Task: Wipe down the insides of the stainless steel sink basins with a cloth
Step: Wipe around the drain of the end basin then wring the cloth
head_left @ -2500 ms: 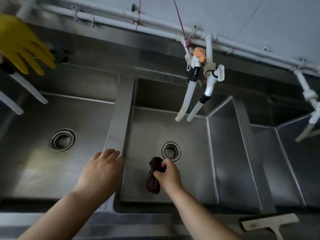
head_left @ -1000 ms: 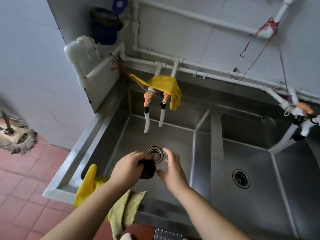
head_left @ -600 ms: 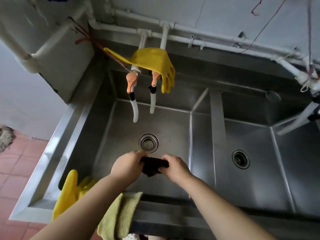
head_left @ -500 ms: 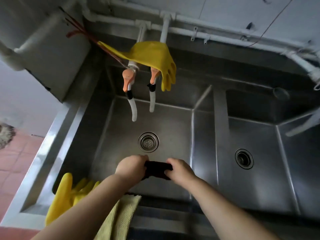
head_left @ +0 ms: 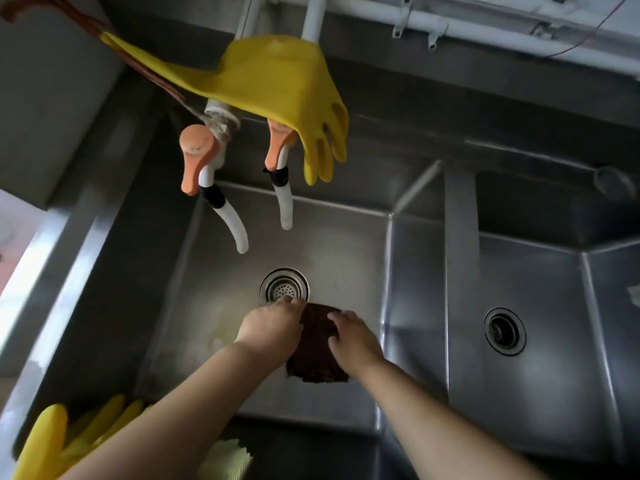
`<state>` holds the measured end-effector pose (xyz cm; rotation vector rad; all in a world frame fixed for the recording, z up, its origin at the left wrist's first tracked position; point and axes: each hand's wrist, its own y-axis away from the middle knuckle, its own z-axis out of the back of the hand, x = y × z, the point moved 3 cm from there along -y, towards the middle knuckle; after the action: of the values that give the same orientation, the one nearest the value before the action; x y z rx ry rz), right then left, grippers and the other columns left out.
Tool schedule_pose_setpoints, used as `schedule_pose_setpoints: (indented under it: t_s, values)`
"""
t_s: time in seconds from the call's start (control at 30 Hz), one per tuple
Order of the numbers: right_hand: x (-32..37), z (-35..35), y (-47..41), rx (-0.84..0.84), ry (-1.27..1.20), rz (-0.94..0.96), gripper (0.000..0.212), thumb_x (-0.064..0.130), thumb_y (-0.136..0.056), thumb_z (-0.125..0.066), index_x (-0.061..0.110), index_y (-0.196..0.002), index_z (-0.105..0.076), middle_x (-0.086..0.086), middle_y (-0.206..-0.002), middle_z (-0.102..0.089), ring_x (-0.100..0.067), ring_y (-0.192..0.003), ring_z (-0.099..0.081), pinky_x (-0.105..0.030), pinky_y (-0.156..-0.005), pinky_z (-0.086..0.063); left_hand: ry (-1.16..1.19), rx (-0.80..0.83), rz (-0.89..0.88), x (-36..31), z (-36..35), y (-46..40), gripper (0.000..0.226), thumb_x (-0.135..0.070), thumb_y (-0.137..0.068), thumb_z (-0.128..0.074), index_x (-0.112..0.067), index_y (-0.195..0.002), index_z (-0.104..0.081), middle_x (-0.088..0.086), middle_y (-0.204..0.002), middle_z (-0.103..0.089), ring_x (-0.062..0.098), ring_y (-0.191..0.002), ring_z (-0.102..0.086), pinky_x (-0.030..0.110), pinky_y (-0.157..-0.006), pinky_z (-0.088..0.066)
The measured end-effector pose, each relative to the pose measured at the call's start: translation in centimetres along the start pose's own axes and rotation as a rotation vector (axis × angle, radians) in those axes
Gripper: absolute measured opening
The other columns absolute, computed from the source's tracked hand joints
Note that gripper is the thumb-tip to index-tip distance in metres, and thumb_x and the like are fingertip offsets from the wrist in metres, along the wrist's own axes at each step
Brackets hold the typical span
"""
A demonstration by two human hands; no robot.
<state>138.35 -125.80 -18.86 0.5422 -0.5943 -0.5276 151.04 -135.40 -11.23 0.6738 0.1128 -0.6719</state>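
Cloth, dark brown and loosely bunched (head_left: pixel 317 344), lies on the floor of the left stainless steel sink basin (head_left: pixel 221 306), just near of the round perforated drain strainer (head_left: pixel 284 286). Both bare hands are on it. The left hand (head_left: pixel 268 329) covers its left edge with fingers curled down, fingertips close to the strainer rim. The right hand (head_left: pixel 349 336) presses on its right side, fingers bent over the fabric. Whether either hand truly pinches the cloth or only pushes it flat cannot be told from here.

To do this step well, it seems best to spread the cloth flatter under both palms, then sweep in overlapping passes from the basin walls toward the drain, working into the corners and around the strainer rim, where residue tends to collect.

Moving outward: this basin holds only the cloth and the hands; faint pale marks show on its floor to the left of the hands. Above it, two white hoses with orange tap handles (head_left: pixel 195 157) hang down from white wall pipes, and a yellow rubber glove (head_left: pixel 277 84) is draped over them, fingers dangling. A steel divider (head_left: pixel 460 271) separates the next basin to the right (head_left: pixel 554 358), which appears empty apart from its own dark round drain (head_left: pixel 505 336). At the near left edge rest more yellow gloves (head_left: pixel 52 441), and a pale yellow-green cloth (head_left: pixel 228 459) lies just beside the left forearm.
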Motion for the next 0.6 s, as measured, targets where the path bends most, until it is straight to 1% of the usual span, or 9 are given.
schedule_pose_setpoints:
  t_s: [0.07,0.1,0.13,0.2,0.27,0.37,0.43,0.5,0.6]
  values:
    - [-0.4,-2.4,-1.0,0.103,0.006,-0.05,0.059,0.024,-0.095,-0.043,0.015,-0.149,-0.021,-0.009,-0.158,-0.011,-0.023,-0.144,-0.016,-0.031,-0.113,-0.022,-0.042,-0.032,-0.009,1.1,-0.2,-0.4,0.037,-0.022,-0.094,-0.042,-0.022,-0.131,-0.043,0.002,-0.126,-0.054,0.027,-0.11,-0.057,0.036,-0.084,-0.05]
    - [-0.7,-3.7,-1.5,0.137,0.007,-0.083,0.064,0.029,-0.097,-0.042,0.014,-0.151,-0.013,-0.01,-0.159,0.001,-0.024,-0.146,-0.006,-0.032,-0.114,-0.019,-0.058,-0.038,-0.01,1.7,-0.3,-0.6,0.037,-0.023,-0.094,-0.043,-0.022,-0.131,-0.044,0.001,-0.125,-0.054,0.026,-0.111,-0.057,0.035,-0.084,-0.049]
    - [-1.0,-4.9,-1.9,0.154,0.012,-0.112,0.068,0.034,-0.098,-0.041,0.013,-0.152,-0.006,-0.011,-0.158,0.01,-0.025,-0.146,0.002,-0.033,-0.115,-0.015,-0.075,-0.039,-0.011,2.3,-0.5,-0.7,0.037,-0.024,-0.093,-0.043,-0.023,-0.13,-0.044,0.0,-0.125,-0.054,0.025,-0.111,-0.057,0.034,-0.085,-0.048]
    - [-1.2,-6.9,-2.9,0.135,0.063,-0.128,0.075,0.043,-0.098,-0.037,0.009,-0.15,0.004,-0.015,-0.155,0.022,-0.029,-0.144,0.017,-0.036,-0.117,0.0,-0.11,-0.036,-0.012,3.6,-0.8,-1.1,0.037,-0.029,-0.093,-0.044,-0.025,-0.129,-0.044,-0.001,-0.123,-0.055,0.023,-0.109,-0.057,0.033,-0.085,-0.047]
    - [-1.2,-8.1,-4.2,0.063,0.14,-0.12,0.08,0.05,-0.096,-0.032,0.009,-0.148,0.013,-0.018,-0.153,0.026,-0.034,-0.141,0.025,-0.04,-0.113,0.015,-0.138,-0.037,-0.016,4.9,-1.1,-1.4,0.036,-0.033,-0.093,-0.043,-0.026,-0.129,-0.044,-0.004,-0.123,-0.055,0.02,-0.109,-0.057,0.031,-0.084,-0.047]
    - [-1.4,-7.4,-7.3,-0.063,0.239,-0.113,0.084,0.057,-0.094,-0.029,0.013,-0.144,0.023,-0.015,-0.152,0.029,-0.036,-0.138,0.029,-0.044,-0.106,0.026,-0.166,-0.05,-0.019,6.4,-1.6,-1.7,0.037,-0.034,-0.094,-0.041,-0.029,-0.13,-0.045,-0.009,-0.123,-0.054,0.017,-0.11,-0.057,0.028,-0.083,-0.046]
    - [-1.3,-5.9,-10.1,-0.145,0.29,-0.091,0.085,0.059,-0.092,-0.029,0.015,-0.142,0.025,-0.012,-0.149,0.032,-0.036,-0.138,0.029,-0.044,-0.104,0.029,-0.181,-0.06,-0.015,7.3,-1.8,-2.0,0.036,-0.035,-0.094,-0.041,-0.03,-0.13,-0.045,-0.011,-0.123,-0.054,0.016,-0.11,-0.057,0.027,-0.083,-0.045]
    - [-0.8,-4.2,-12.9,-0.199,0.329,-0.046,0.085,0.06,-0.092,-0.028,0.016,-0.144,0.023,-0.009,-0.148,0.034,-0.033,-0.139,0.029,-0.043,-0.103,0.031,-0.206,-0.066,-0.019,8.1,-1.9,-2.2,0.036,-0.035,-0.095,-0.04,-0.03,-0.13,-0.044,-0.012,-0.124,-0.054,0.015,-0.11,-0.056,0.026,-0.085,-0.044]
    - [0.1,-1.9,-16.9,-0.242,0.419,0.042,0.079,0.059,-0.093,-0.023,0.02,-0.145,0.021,-0.009,-0.153,0.028,-0.029,-0.139,0.03,-0.041,-0.106,0.029,-0.234,-0.075,-0.018,8.8,-2.0,-2.2,0.036,-0.036,-0.095,-0.039,-0.031,-0.13,-0.044,-0.012,-0.123,-0.053,0.014,-0.108,-0.057,0.026,-0.084,-0.044]
